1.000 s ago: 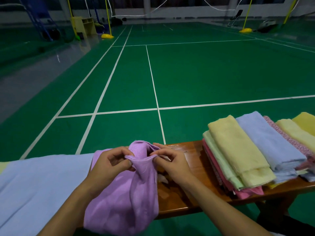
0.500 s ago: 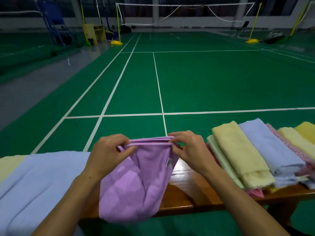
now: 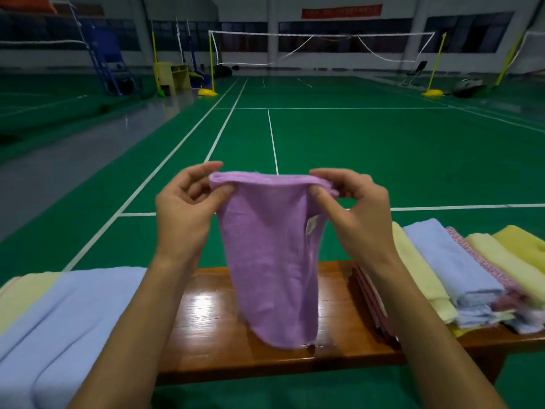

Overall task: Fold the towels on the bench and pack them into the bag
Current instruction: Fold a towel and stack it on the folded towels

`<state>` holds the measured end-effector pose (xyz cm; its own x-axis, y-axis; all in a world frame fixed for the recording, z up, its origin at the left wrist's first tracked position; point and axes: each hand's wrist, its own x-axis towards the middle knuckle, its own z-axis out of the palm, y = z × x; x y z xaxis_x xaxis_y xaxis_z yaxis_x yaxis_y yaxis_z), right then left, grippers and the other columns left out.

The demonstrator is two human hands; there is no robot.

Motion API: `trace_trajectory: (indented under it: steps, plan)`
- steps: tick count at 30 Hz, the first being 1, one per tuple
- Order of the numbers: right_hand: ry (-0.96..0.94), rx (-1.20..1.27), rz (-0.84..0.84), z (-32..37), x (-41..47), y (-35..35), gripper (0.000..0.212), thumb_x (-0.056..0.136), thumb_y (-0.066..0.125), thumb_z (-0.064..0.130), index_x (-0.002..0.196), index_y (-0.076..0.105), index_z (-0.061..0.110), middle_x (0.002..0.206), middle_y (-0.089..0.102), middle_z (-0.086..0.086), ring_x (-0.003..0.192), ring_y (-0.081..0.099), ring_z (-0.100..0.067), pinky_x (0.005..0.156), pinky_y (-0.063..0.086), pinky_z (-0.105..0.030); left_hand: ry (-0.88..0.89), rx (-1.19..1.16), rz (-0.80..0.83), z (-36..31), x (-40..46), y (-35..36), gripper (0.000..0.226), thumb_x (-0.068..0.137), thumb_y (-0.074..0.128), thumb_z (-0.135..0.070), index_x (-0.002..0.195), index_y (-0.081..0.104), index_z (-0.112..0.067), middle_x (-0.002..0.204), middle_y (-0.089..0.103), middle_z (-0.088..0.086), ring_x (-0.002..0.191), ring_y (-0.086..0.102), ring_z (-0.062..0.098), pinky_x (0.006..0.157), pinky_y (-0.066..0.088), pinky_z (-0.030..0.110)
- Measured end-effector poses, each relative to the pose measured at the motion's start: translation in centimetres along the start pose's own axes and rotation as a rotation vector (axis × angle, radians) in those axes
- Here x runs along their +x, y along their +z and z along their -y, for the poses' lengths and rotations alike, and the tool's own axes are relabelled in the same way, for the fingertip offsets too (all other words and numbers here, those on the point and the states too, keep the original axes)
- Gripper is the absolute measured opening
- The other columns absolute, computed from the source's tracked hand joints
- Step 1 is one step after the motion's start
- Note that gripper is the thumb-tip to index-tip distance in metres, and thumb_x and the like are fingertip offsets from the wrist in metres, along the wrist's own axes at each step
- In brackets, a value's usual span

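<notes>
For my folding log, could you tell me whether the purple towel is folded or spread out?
Folded: the purple towel hangs doubled, its layered top edge pinched by both hands.

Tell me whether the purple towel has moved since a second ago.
Yes. The purple towel has been lifted: earlier it was bunched low against the wooden bench, now both hands hold its top edge high above it.

An indoor badminton hall: green court floor with white painted lines (image 3: 272, 137), white net on yellow posts (image 3: 321, 35) at twelve o'clock.
</notes>
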<state>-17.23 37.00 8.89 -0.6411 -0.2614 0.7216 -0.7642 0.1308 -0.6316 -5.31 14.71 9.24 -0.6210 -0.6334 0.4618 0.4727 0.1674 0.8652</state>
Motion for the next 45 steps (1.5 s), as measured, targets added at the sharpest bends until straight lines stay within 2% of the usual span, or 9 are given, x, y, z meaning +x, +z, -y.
trace_trajectory:
  steps: [5,16,26,31,35,37,39,41,45]
  plan:
    - [0.029,0.17,-0.008,2.2,0.0,-1.3,0.016,0.096,0.076,0.012,0.112,0.076,0.014,0.1,0.076,0.008,0.09,0.071,-0.008,0.08,0.058,-0.024,0.012,0.019,0.033,-2.3,-0.6,-0.1,0.026,0.081,0.084,-0.013,0.106,0.076,-0.01,0.099,0.08,0.004,0.091,0.073,0.017,0.079,0.063,0.032]
    - [0.129,0.328,-0.002,4.6,-1.1,-3.5,0.017,0.086,0.087,0.015,0.101,0.079,0.011,0.091,0.08,0.0,0.085,0.077,-0.023,0.078,0.063,-0.032,-0.054,0.04,0.121,-5.1,-2.2,-1.2,0.021,0.083,0.08,-0.015,0.101,0.075,-0.007,0.085,0.079,0.002,0.072,0.069,0.015,0.057,0.057,0.024]
    - [0.237,-0.09,0.196,-5.1,-2.5,1.8,0.018,0.089,0.082,0.028,0.106,0.075,0.027,0.096,0.075,0.015,0.088,0.068,-0.007,0.081,0.058,-0.037,-0.175,0.301,0.061,4.5,-1.9,-1.9,0.008,0.091,0.081,-0.012,0.095,0.075,-0.008,0.08,0.077,0.006,0.067,0.066,0.01,0.044,0.051,0.025]
    - [0.274,-0.482,0.24,-9.6,-5.0,5.7,0.016,0.097,0.072,0.037,0.112,0.071,0.029,0.105,0.076,0.011,0.104,0.064,-0.024,0.077,0.05,-0.039,-0.407,0.2,0.052,13.6,-2.3,-1.7,0.015,0.101,0.07,-0.012,0.106,0.061,-0.002,0.097,0.071,0.015,0.088,0.07,0.031,0.065,0.064,0.03]
    - [0.417,-0.314,0.225,-12.6,-5.8,8.5,0.012,0.094,0.074,0.018,0.105,0.074,0.022,0.093,0.075,0.008,0.083,0.068,-0.013,0.076,0.053,-0.033,-0.444,0.19,0.003,17.5,-1.5,-1.7,0.015,0.103,0.066,-0.011,0.109,0.059,0.0,0.106,0.071,0.015,0.1,0.072,0.028,0.072,0.065,0.028]
    - [0.498,-0.21,0.212,-14.1,-6.3,9.9,0.012,0.094,0.072,0.008,0.101,0.073,0.018,0.082,0.071,0.011,0.065,0.066,-0.002,0.067,0.053,-0.019,-0.454,0.212,-0.016,19.2,-1.1,-1.7,0.012,0.103,0.066,-0.012,0.106,0.06,-0.002,0.108,0.071,0.016,0.1,0.073,0.025,0.073,0.065,0.029]
    - [0.585,-0.126,0.203,-15.4,-6.8,10.9,0.013,0.096,0.068,0.005,0.102,0.072,0.017,0.082,0.072,0.007,0.061,0.07,-0.003,0.064,0.06,-0.024,-0.476,0.218,-0.027,21.0,-1.0,-1.8,0.009,0.104,0.065,-0.012,0.105,0.061,-0.004,0.107,0.071,0.015,0.1,0.072,0.024,0.073,0.065,0.03]
    - [0.624,-0.107,0.209,-16.3,-7.3,11.8,0.017,0.099,0.065,0.007,0.111,0.071,0.017,0.092,0.075,0.0,0.072,0.075,-0.011,0.073,0.063,-0.036,-0.493,0.21,-0.02,22.5,-0.9,-2.0,0.008,0.106,0.062,-0.011,0.111,0.064,-0.006,0.112,0.072,0.011,0.107,0.071,0.023,0.076,0.065,0.031]
    - [0.592,-0.042,0.338,-16.7,-8.1,12.5,0.043,0.101,0.056,0.006,0.142,0.06,0.019,0.138,0.06,-0.005,0.117,0.068,-0.02,0.099,0.058,-0.048,-0.467,0.249,0.059,23.1,-0.9,-2.6,0.039,0.108,0.055,-0.006,0.145,0.057,-0.016,0.149,0.056,-0.007,0.138,0.052,0.01,0.101,0.059,0.043]
